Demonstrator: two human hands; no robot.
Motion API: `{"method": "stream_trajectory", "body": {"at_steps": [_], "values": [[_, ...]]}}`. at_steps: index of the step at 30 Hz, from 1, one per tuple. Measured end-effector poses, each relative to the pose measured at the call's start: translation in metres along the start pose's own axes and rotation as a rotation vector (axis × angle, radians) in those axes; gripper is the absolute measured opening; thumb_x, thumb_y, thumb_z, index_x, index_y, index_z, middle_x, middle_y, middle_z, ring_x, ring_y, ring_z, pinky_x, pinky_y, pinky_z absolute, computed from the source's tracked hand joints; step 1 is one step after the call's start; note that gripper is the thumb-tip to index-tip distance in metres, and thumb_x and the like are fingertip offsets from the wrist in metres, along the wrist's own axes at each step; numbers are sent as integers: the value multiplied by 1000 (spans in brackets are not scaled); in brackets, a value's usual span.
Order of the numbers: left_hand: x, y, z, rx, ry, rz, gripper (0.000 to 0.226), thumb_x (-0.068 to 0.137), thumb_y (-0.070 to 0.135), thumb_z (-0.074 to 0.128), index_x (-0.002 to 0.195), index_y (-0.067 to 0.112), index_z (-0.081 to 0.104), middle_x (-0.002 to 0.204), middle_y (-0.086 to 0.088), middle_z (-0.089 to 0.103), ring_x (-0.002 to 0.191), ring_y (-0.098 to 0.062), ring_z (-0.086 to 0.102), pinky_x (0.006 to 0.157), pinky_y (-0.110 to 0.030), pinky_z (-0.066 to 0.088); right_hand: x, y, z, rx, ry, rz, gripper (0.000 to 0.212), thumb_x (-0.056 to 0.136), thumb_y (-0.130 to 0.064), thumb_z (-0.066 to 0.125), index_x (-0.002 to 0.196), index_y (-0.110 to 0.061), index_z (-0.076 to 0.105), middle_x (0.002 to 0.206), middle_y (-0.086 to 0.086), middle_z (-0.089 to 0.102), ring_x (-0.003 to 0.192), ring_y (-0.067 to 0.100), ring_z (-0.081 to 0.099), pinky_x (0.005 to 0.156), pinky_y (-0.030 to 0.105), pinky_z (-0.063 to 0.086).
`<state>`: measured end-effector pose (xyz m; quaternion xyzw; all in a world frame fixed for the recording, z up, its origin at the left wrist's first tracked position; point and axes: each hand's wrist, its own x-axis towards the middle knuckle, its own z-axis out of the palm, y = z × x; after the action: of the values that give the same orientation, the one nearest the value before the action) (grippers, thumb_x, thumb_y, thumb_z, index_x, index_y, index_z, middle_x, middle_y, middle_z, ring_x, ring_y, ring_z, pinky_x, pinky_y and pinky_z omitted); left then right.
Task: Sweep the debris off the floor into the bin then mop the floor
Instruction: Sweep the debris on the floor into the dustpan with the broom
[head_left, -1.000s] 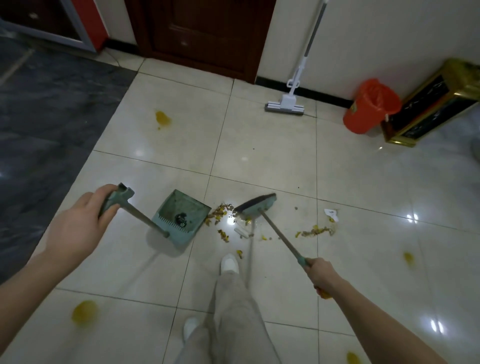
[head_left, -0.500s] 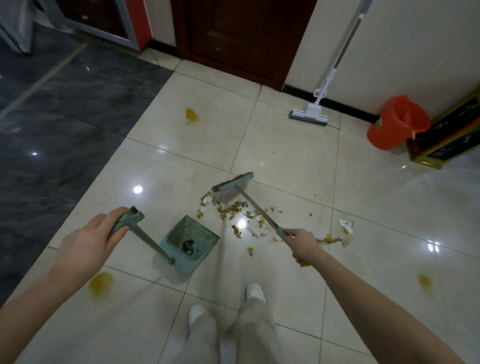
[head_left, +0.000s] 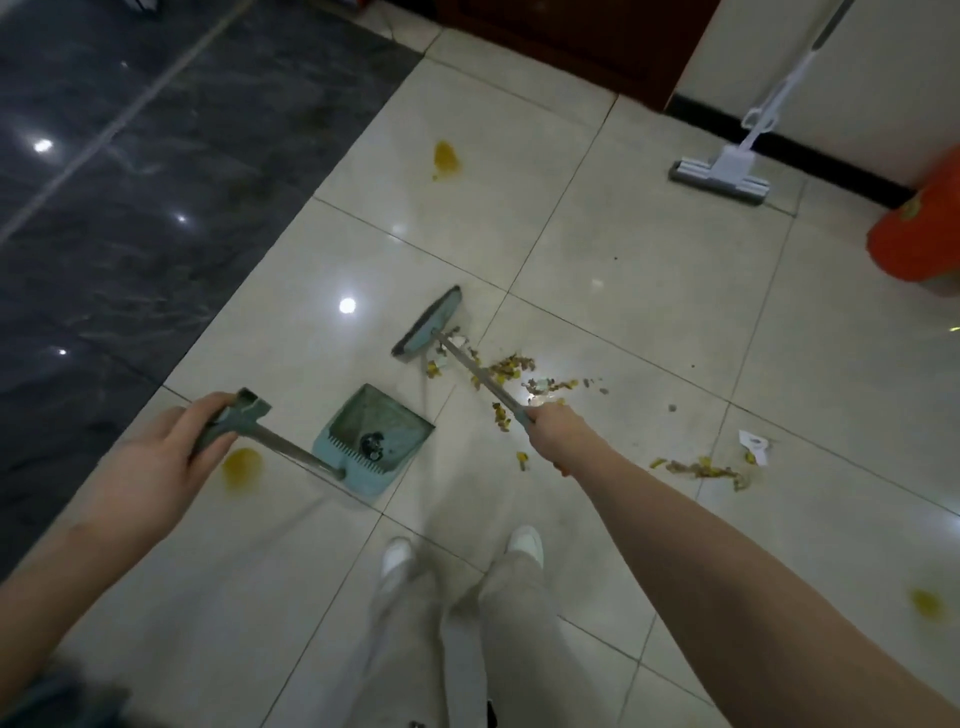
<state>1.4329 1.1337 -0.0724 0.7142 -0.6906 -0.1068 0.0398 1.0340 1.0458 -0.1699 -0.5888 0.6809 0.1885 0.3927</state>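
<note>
The left hand (head_left: 156, 457) is curling round the dustpan (head_left: 374, 439) handle, the pan sitting on the pale floor (head_left: 623, 260) beside a yellow stain (head_left: 241, 467). The right hand (head_left: 553, 434) is gripping the broom (head_left: 428, 325), whose head is touching the debris (head_left: 514, 366) just past the pan. Bare tiles are stretching beyond to the mop (head_left: 719, 174) and orange bin (head_left: 919, 244) at the wall. Dark flooring (head_left: 130, 234) is bordering the left edge.

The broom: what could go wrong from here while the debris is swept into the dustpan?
1. The debris lies right of the dustpan, so a stroke of the broom may push bits past its mouth.
2. The second trail farther right could be missed.
3. The yellow stain near the dustpan handle could get smeared.
</note>
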Motion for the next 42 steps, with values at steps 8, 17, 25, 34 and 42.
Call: {"method": "stream_trajectory", "body": {"at_steps": [8, 17, 25, 34, 42], "values": [[-21, 62, 15, 18, 2, -41, 39, 89, 30, 60, 126, 28, 48, 106, -11, 62, 77, -44, 64, 54, -41, 48, -51, 163, 10, -94, 28, 35, 36, 103, -35, 32, 134, -35, 51, 94, 7, 63, 81, 26, 64, 64, 32, 51], [-52, 100, 9, -14, -57, 24, 38, 92, 32, 53, 129, 29, 44, 107, -13, 61, 76, -45, 62, 58, -47, 52, -162, 291, 42, -135, 23, 177, 41, 104, -44, 28, 140, -36, 46, 78, -5, 53, 68, 15, 54, 56, 25, 42], [-103, 110, 8, -81, -36, 56, 37, 93, 23, 57, 129, 22, 49, 110, -18, 61, 82, -46, 61, 64, -45, 47, -227, 302, 59, -73, 54, 246, 39, 103, -35, 34, 138, -34, 50, 70, 0, 53, 47, 12, 53, 33, 18, 40], [-139, 116, 16, -100, -42, 127, 36, 90, 22, 61, 124, 26, 49, 102, -13, 62, 76, -46, 63, 63, -48, 52, -223, 281, 47, 29, 102, 68, 41, 98, -55, 35, 133, -44, 52, 68, 3, 58, 43, 16, 56, 32, 22, 45], [-158, 148, 33, -71, -39, 127, 39, 85, 18, 66, 121, 26, 51, 99, -12, 63, 67, -42, 64, 55, -44, 53, -143, 268, 21, -326, 43, -193, 35, 102, -39, 35, 129, -34, 57, 93, 3, 64, 73, 17, 52, 60, 30, 39]]}}
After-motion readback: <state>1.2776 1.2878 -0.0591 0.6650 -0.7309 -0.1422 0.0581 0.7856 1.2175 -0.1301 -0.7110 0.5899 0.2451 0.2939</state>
